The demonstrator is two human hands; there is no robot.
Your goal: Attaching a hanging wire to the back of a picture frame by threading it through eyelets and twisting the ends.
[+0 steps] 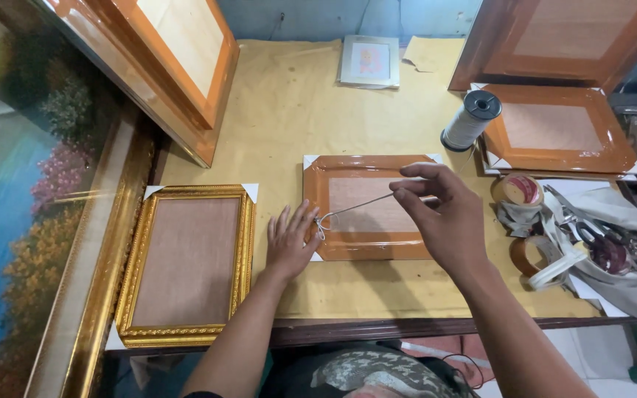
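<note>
Looking down from head height, a person works at a counter [289,110] covered in tan paper. An orange-brown picture frame [366,207] lies face down near the middle of it, its brown backing board showing and white paper corners on its edges. The left hand [290,239] rests flat on the frame's left edge, fingers spread and open, pressing beside a small loop of string [321,222]. The right hand [442,217] hovers above the frame's right half, thumb and forefinger pinched shut on the other end of the string, which runs taut in a pale line from the loop up to the fingertips.

A gold ornate frame [188,265] lies face down just left of the left hand. A spool of white string [472,119] stands upright behind the right hand, beside another orange frame [558,129] lying flat. Rolls of tape [519,191] and a white plastic bag [621,250] of tools sit at the right. A small silver framed picture [369,62] rests at the far edge.
</note>
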